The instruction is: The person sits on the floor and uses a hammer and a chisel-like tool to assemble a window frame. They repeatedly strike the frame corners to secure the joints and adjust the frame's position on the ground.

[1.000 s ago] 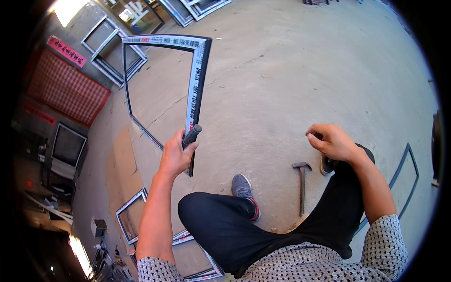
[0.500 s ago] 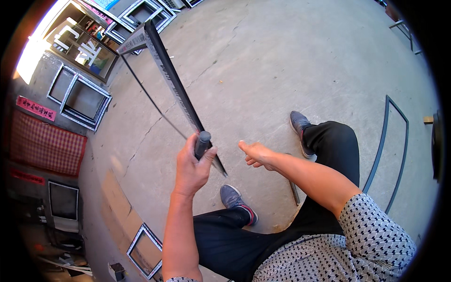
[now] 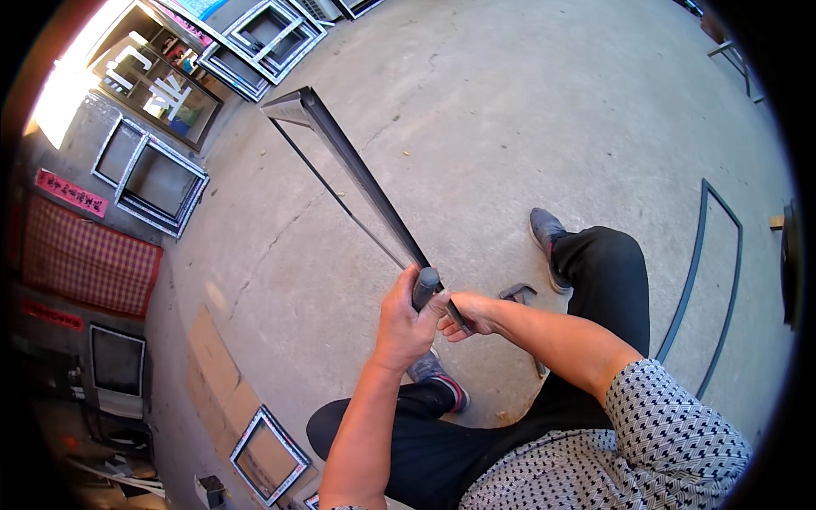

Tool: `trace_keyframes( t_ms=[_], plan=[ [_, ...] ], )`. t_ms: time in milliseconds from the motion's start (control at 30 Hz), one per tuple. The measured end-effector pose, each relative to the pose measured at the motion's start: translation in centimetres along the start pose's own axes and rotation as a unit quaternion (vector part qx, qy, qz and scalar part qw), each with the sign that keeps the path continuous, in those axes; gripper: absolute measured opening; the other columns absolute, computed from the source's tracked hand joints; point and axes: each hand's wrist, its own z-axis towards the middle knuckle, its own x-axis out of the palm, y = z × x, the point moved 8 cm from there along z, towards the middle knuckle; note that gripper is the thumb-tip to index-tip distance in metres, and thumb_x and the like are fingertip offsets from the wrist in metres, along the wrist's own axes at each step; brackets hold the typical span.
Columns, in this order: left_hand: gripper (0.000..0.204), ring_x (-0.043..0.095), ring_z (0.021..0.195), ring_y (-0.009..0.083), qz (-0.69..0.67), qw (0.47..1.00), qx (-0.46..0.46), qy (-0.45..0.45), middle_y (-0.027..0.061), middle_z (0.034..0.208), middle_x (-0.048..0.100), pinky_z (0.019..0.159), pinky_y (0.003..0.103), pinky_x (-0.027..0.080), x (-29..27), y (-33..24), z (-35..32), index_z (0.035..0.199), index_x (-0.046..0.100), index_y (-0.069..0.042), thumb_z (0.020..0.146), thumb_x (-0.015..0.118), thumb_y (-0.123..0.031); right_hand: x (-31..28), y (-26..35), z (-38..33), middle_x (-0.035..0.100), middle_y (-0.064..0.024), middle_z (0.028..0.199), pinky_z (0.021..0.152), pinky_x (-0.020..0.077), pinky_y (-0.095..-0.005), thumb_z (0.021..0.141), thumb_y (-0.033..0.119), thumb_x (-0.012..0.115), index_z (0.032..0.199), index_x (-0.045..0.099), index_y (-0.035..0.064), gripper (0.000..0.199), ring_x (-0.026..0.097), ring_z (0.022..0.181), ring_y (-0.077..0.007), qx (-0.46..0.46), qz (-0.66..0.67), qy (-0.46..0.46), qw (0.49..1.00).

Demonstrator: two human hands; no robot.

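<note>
In front of me a slim dark rectangular window frame point(image 3: 365, 183) is held up off the floor, tilted so that I see it nearly edge-on. My left hand point(image 3: 401, 331) is closed round its near part. A dark cylindrical handle point(image 3: 426, 287) also sticks up from that fist; the rest of that tool is hidden. At the frame's near end, my right hand point(image 3: 473, 313) has its fingers curled under the bar. Below my right forearm a hammer point(image 3: 518, 293) stands or lies on the floor, its shaft partly covered by the arm.
Another dark frame point(image 3: 680, 314) lies on the floor at the right. Cardboard point(image 3: 212, 353) and a small wrapped frame point(image 3: 295, 472) are at lower left. Several frames point(image 3: 157, 187) lean along the left wall and at the far left. A stool point(image 3: 733, 59) stands far right.
My left hand has brought the window frame rightward and nearer, its far end dropping. My right hand, free and apart before, now meets the frame's near end. The hammer's head has come into view.
</note>
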Motion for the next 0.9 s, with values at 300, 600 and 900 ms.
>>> trace_keyframes(
  t_ms=[300,600,900],
  plan=[
    [0.044,0.065,0.097,0.0118,0.015,1.000,-0.007,-0.003,0.0067,0.116,0.070,0.087,0.030,0.055,0.7,-0.3,0.3,0.131,0.060,-0.002,0.096,0.079,-0.020,-1.9,0.5,0.1,0.047,0.0030,0.066,0.044,0.0311,-0.0269,0.096,0.051,0.063,0.080,0.053,0.0175,0.038,0.042,0.051,-0.0086,-0.037,0.044,-0.068,0.996],
    [0.053,0.066,0.106,0.0147,0.018,0.998,-0.055,0.014,0.0062,0.116,0.071,0.093,0.032,0.055,0.0,0.4,0.3,0.135,0.062,-0.002,0.091,0.085,-0.020,-3.1,0.1,0.2,0.052,0.0012,0.062,0.037,0.0282,-0.0284,0.098,0.036,0.063,0.076,0.054,0.0173,0.030,0.044,0.043,-0.0097,-0.040,0.070,-0.112,0.990],
    [0.044,0.064,0.074,0.0101,-0.048,0.980,-0.151,-0.121,0.0025,0.082,0.069,0.071,0.027,0.054,-12.1,0.4,-1.3,0.132,0.067,0.002,0.101,0.073,-0.028,-6.4,2.0,-0.1,0.051,0.0022,0.060,0.035,0.0263,-0.0293,0.086,0.028,0.074,0.079,0.058,0.0140,0.022,0.042,0.041,-0.0096,-0.117,0.026,-0.164,0.979]
  ],
)
